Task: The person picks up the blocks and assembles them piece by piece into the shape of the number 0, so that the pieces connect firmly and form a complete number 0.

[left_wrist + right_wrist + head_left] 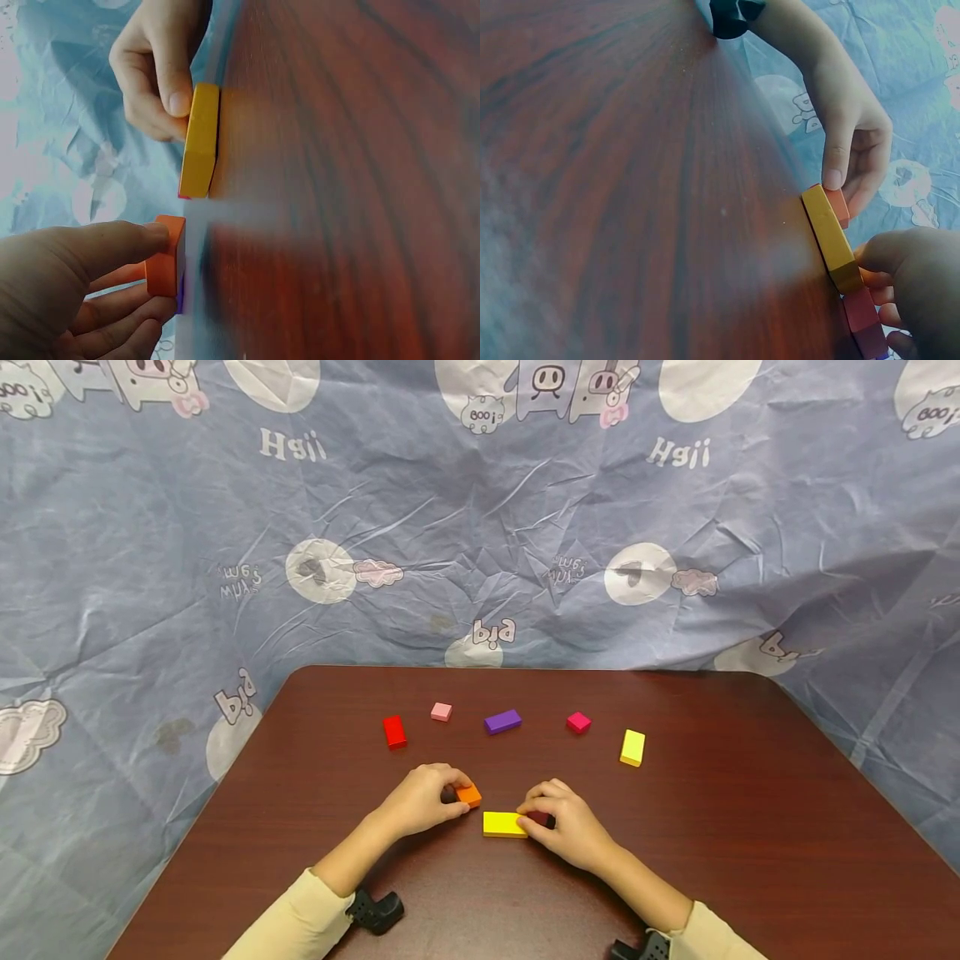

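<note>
My left hand (422, 798) pinches an orange block (469, 795) between thumb and fingers, near the middle of the table. Just right of it and slightly nearer lies a long yellow block (501, 825), its right end pinched by my right hand (572, 828). A gap separates the two blocks in the head view. From the left wrist, the orange block (166, 256) shows its side with the thumb on its near face. The right wrist view has the yellow block (831, 238) in front, partly covering the orange one (838, 206).
Along the back of the brown table (720, 827) lie a red block (394, 732), a small pink block (441, 712), a purple block (502, 722), a magenta block (578, 722) and a pale yellow block (632, 748). A printed blue-grey cloth (465, 502) hangs behind.
</note>
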`<state>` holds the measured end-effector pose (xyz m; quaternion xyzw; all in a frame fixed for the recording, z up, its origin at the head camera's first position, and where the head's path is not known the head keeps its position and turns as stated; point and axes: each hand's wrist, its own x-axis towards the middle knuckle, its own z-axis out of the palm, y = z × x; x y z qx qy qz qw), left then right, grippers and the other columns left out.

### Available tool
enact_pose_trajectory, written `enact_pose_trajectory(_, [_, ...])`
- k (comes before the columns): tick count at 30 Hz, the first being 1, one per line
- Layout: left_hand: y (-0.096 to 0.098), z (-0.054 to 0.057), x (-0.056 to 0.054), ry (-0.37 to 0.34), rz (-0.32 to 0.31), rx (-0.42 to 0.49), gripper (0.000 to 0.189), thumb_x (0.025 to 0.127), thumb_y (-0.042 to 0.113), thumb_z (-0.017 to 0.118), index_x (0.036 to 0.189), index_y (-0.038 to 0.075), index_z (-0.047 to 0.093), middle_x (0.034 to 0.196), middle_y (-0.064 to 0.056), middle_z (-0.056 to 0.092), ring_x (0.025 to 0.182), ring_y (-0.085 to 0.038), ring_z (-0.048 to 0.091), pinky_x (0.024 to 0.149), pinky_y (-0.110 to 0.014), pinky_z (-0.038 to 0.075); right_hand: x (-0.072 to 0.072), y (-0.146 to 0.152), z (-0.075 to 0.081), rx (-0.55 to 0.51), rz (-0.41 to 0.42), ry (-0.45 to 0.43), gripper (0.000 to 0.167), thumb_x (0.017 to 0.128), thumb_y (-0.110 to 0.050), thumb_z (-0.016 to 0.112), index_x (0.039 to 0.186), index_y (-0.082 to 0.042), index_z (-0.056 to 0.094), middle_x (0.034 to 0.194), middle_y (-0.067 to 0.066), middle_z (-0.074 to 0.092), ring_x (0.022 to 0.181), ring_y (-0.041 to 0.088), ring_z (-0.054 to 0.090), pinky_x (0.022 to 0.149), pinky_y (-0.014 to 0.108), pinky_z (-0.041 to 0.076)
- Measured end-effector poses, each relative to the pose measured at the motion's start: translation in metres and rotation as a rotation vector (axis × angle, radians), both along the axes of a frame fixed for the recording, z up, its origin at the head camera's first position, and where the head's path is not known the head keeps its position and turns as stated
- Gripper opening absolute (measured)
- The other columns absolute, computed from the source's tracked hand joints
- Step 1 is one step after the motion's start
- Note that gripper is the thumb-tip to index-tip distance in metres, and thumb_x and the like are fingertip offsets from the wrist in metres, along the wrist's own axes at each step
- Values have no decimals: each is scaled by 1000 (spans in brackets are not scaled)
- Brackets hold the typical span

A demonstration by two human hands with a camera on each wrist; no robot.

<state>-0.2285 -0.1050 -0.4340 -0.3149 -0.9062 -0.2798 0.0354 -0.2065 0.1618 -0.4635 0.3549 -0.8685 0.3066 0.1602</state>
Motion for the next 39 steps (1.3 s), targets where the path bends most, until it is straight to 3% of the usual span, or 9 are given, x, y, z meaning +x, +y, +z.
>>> enact_pose_trajectory(5, [2, -3, 1, -17, -18, -15, 23, 82, 18, 78, 103, 9, 72, 95, 2, 66, 79, -9, 57, 72, -24, 50, 0, 0, 0, 0, -4, -1, 7, 83, -17, 77, 90, -17, 76, 94, -9, 63, 91, 9, 53, 77, 30, 49])
enact_pose_trajectory(14, [3, -2, 2, -31, -19, -34, 21, 77, 19, 83, 85, 14, 64, 83, 7, 61, 74, -10, 55, 68, -24, 49, 1, 0, 1, 4, -9, -2, 7, 83, -17, 77, 90, -17, 76, 95, -9, 63, 91, 9, 54, 77, 31, 50])
enact_pose_trajectory(31, [6, 1, 5, -36, -21, -66, 22, 78, 22, 83, 86, 14, 64, 82, 7, 61, 73, -10, 54, 67, -23, 48, 0, 0, 0, 3, -9, -15, 7, 83, -17, 77, 90, -16, 76, 95, -9, 63, 92, 9, 53, 77, 31, 50])
enact_pose_trajectory(34, [6, 2, 7, -12, -23, -76, 22, 79, 25, 82, 86, 14, 64, 81, 5, 60, 71, -9, 51, 65, -23, 46, 0, 0, 0, 3, -8, -11, 7, 83, -17, 77, 90, -17, 76, 95, -9, 63, 92, 9, 53, 77, 31, 50])
enact_pose_trajectory(39, [10, 1, 9, 109, -33, -55, 18, 82, 28, 79, 84, 15, 66, 83, 6, 60, 71, -9, 52, 67, -24, 47, 0, 0, 0, -3, 2, 2, 7, 83, -17, 78, 90, -16, 76, 94, -9, 63, 91, 9, 53, 76, 30, 50])
